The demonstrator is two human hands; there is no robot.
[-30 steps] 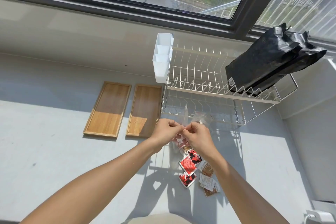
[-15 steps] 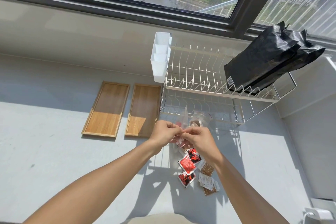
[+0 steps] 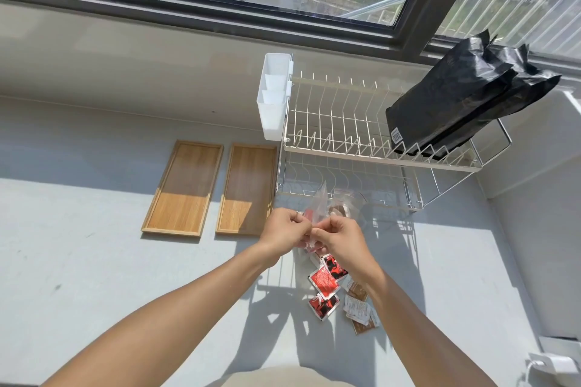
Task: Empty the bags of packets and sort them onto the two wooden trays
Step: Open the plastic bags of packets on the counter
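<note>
- Here, on the black bag (image 3: 465,97) leaning in the upper tier of the wire dish rack (image 3: 352,135): a small white barcode label, digits too small to read.
- Printed on the red packets (image 3: 325,281) and the brown-and-white packets (image 3: 358,311) on the bench (image 3: 94,276): small text and dark figures, none legible.
- Held up over the bench, near the rack's lower tier: a clear plastic bag (image 3: 320,201), pinched at its edge by both hands, something red visible inside.
- Left hand (image 3: 283,229): fingers curled, thumb and fingertips pinching the bag's edge.
- Right hand (image 3: 338,237): likewise curled, pinching the same edge, knuckles almost touching the left hand's.
- Just right of that bag: a second clear bag (image 3: 347,203) with brown contents, partly hidden behind the right hand; whether gripped or merely lying there, cannot tell.
- Loose packets scattered on the bench below the right wrist, red ones to the left, brown-and-white ones to the right.
- Left of the rack, side by side: left wooden tray (image 3: 184,187) and right wooden tray (image 3: 248,188), flat on the bench, half in shadow.
- Clipped to the rack's far left corner: a white plastic caddy (image 3: 273,97).
- Compared with half a second ago: both hands in nearly the same spot, pinching the same bag; packets and trays unmoved.
</note>
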